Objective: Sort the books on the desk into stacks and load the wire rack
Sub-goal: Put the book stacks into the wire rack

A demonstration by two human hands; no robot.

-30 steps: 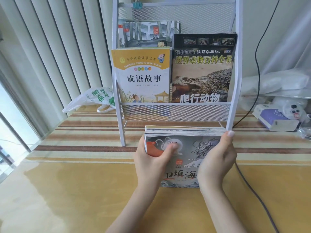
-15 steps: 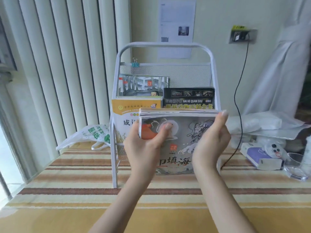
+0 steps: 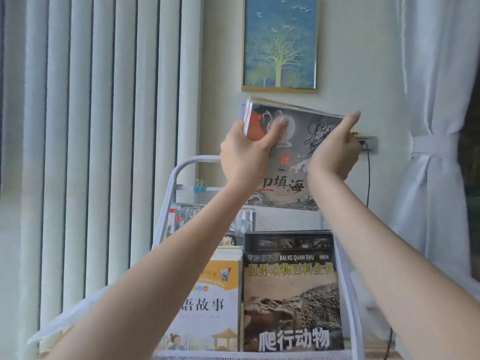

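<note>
Book stack: raised mid-frame above the wire rack.
Left hand: fingers clamped on its left edge.
Right hand: clamped on its right edge.

I see a framed tree picture at upper centre, vertical blinds filling the left, a tied white curtain at right.

A home room: framed tree painting, vertical blinds, tied curtain.
</note>
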